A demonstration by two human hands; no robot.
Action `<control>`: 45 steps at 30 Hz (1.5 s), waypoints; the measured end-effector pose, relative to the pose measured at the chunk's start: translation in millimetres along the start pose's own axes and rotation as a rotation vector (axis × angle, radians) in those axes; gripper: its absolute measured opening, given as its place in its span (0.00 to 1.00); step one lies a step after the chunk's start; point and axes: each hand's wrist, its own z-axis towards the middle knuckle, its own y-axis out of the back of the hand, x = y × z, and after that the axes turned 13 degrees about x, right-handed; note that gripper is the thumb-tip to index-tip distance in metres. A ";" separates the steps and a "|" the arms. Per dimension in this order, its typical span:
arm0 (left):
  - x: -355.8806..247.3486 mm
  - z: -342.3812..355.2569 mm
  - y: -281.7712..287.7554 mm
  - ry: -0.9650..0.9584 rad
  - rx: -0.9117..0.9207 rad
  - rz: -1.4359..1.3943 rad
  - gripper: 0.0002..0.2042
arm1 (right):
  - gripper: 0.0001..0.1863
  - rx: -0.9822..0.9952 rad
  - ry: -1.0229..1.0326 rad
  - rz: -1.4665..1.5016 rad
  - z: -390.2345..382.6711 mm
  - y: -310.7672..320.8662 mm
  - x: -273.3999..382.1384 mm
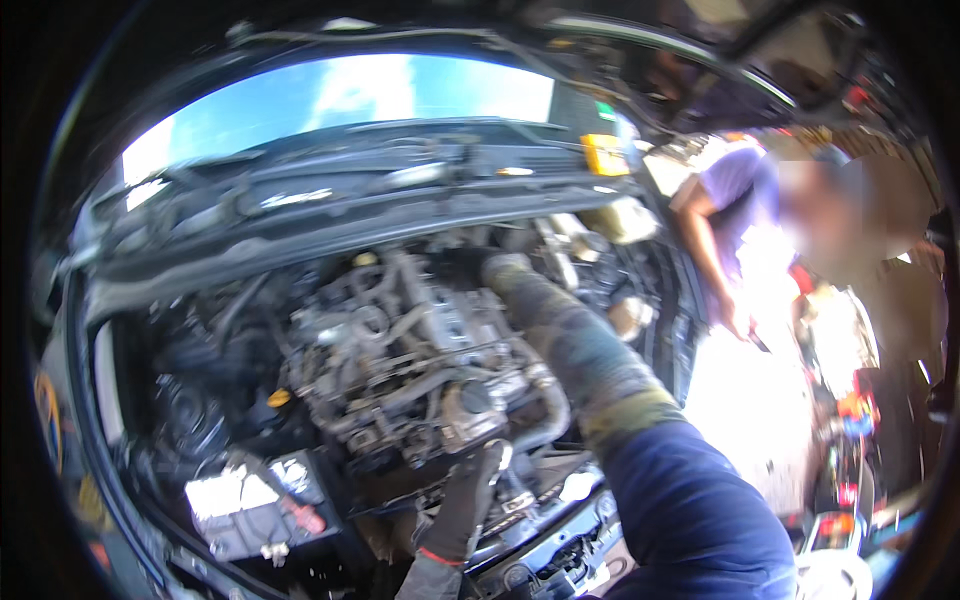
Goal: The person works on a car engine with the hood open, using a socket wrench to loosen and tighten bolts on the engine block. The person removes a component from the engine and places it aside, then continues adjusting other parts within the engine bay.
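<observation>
Engine [440,325] mid-bay, just ahead of your gloved left hand [474,495], whose fingers point up toward engine's near end, below round silver part [470,400]; blurred, cannot tell if clenched or slack. Your right arm [600,370] stretches along engine's right side toward its rear; right hand hidden, grip cannot be told. Engine's long axis seems to run from windshield [350,95] side toward you, near end slanting right.

Sits as a grey metal engine [400,340], uncovered on top, amid the engine bay [86,400]; bristles with pipes, carries a round housing [472,400] and a thick curved hose [556,405] toward the near side.
</observation>
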 end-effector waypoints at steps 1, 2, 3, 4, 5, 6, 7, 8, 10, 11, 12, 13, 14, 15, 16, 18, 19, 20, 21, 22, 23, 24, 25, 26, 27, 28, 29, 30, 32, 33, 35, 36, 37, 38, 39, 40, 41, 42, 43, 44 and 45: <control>-2.2 -1.1 -4.8 0.017 -0.029 -0.019 0.18 | 0.28 -0.170 0.055 -0.032 -9.4 5.9 6.6; -5.6 -3.1 -7.6 -0.009 -0.050 -0.049 0.18 | 0.29 0.381 -0.333 0.265 -0.1 26.2 12.4; -8.2 -5.7 -9.7 0.000 -0.060 -0.031 0.19 | 0.30 0.365 -0.479 0.216 -13.4 32.3 24.2; -10.8 -8.3 -11.9 -0.033 -0.055 -0.026 0.20 | 0.30 0.216 -0.485 0.187 -20.8 39.7 33.6; -13.5 -9.4 -12.6 -0.070 -0.058 -0.022 0.20 | 0.30 0.212 -0.553 0.230 -28.4 44.2 42.1; -15.3 -9.3 -13.3 -0.060 -0.058 -0.006 0.20 | 0.28 0.135 -0.551 0.274 -31.2 49.6 47.8; -15.7 -8.4 -14.0 -0.048 -0.066 0.006 0.20 | 0.27 0.110 -0.530 0.336 -29.9 53.8 52.1; -15.2 -7.8 -13.2 -0.006 -0.096 0.019 0.20 | 0.26 0.193 -0.503 0.300 -30.4 55.3 53.3; -11.8 -4.5 -9.5 -0.035 -0.053 0.034 0.20 | 0.24 0.167 -0.312 0.293 -25.7 56.1 50.8; -8.4 -2.1 -7.7 -0.104 -0.028 0.039 0.20 | 0.24 0.191 -0.336 0.288 -20.5 55.5 49.6; -4.3 -1.1 -5.1 -0.143 -0.019 0.052 0.20 | 0.24 0.216 -0.357 0.283 -19.4 53.8 47.1; -1.2 1.3 -1.1 -0.137 -0.019 0.123 0.19 | 0.24 0.237 -0.381 0.275 -20.0 52.8 43.6; 2.6 2.0 2.3 -0.129 -0.003 0.169 0.17 | 0.25 0.254 -0.413 0.263 -20.6 52.2 40.6; 5.9 3.0 5.8 0.001 0.017 0.092 0.16 | 0.26 0.251 -0.491 0.223 -21.4 51.3 38.8; 9.3 4.2 7.5 -0.103 0.024 0.260 0.13 | 0.25 0.246 -0.442 0.250 -20.8 50.5 38.6; 15.0 5.8 9.2 -0.185 0.011 0.425 0.13 | 0.24 0.259 -0.436 0.247 -20.8 50.3 38.0; 16.9 7.0 9.4 -0.208 0.005 0.374 0.13 | 0.26 0.366 -0.381 0.127 -20.7 51.5 36.7; 19.3 7.0 7.4 -0.178 -0.014 0.258 0.15 | 0.27 0.385 -0.336 0.059 -20.8 51.4 37.1; 20.0 8.6 5.9 -0.173 0.001 0.148 0.21 | 0.28 0.386 -0.259 -0.002 -20.8 53.0 35.7; 19.4 10.7 5.1 -0.202 -0.021 0.182 0.21 | 0.30 0.392 -0.176 -0.095 -22.0 53.3 35.6; 18.6 10.9 4.3 -0.255 -0.016 0.218 0.21 | 0.29 0.344 -0.104 -0.039 -23.2 54.9 35.0; 16.0 12.0 4.8 -0.243 -0.012 0.218 0.21 | 0.29 0.361 -0.104 -0.086 -26.3 55.6 35.8; 13.6 10.9 4.5 -0.232 -0.009 0.217 0.21 | 0.30 0.330 -0.220 -0.019 -28.7 57.1 37.9; 9.9 10.9 4.7 -0.221 -0.006 0.216 0.21 | 0.30 0.291 -0.293 0.030 -32.3 58.9 40.6; 7.5 7.4 3.8 -0.105 -0.007 0.124 0.20 | 0.31 0.234 -0.376 0.091 -35.2 60.2 45.5; 4.4 5.2 2.5 0.029 -0.017 0.039 0.20 | 0.33 0.152 -0.439 0.172 -37.4 62.8 50.6; 1.5 3.2 0.4 0.007 0.005 -0.005 0.23 | 0.34 0.174 -0.466 0.147 -38.7 65.1 56.7; -1.3 0.8 -1.8 -0.003 -0.009 -0.012 0.23 | 0.30 0.223 -0.470 0.191 -38.7 69.7 60.6; -7.0 -2.6 -6.1 -0.027 -0.003 -0.036 0.23 | 0.26 0.259 -0.370 0.053 -37.9 78.3 66.6; -9.4 -3.7 -8.6 0.002 -0.026 -0.099 0.23 | 0.26 0.274 -0.287 -0.011 -38.0 81.4 68.8; -13.4 -5.6 -10.9 -0.019 -0.023 -0.052 0.22 | 0.30 0.328 -0.095 -0.140 -39.1 85.5 70.5; -14.7 -6.8 -10.9 0.007 -0.047 -0.029 0.22 | 0.28 0.246 -0.141 -0.005 -39.5 86.2 70.8; -14.7 -8.0 -10.9 -0.030 -0.023 -0.041 0.22 | 0.28 0.179 -0.237 0.093 -42.0 85.3 71.0; -14.0 -8.4 -10.2 -0.031 -0.019 -0.050 0.22 | 0.28 0.167 -0.329 0.170 -42.3 84.4 71.4; -12.5 -8.3 -8.7 -0.035 -0.003 -0.058 0.23 | 0.28 0.171 -0.445 0.227 -43.4 82.8 71.1; -9.6 -7.4 -6.9 -0.024 -0.003 -0.045 0.21 | 0.29 0.210 -0.483 0.193 -42.4 81.6 71.1; -5.8 -5.4 -4.2 -0.014 0.008 -0.033 0.20 | 0.29 0.242 -0.477 0.167 -42.5 80.0 70.1; -0.9 -3.4 -1.3 -0.031 0.028 -0.013 0.19 | 0.29 0.289 -0.481 0.141 -41.3 78.8 69.1; 4.5 1.0 1.5 -0.052 0.025 0.010 0.19 | 0.25 0.314 -0.438 0.204 -39.4 78.1 67.0; 10.1 5.7 4.8 -0.094 0.015 0.068 0.19 | 0.26 0.284 -0.319 0.145 -37.5 77.5 64.2; 16.3 10.0 7.2 -0.163 0.004 0.139 0.19 | 0.27 0.257 -0.197 0.087 -36.0 76.2 61.5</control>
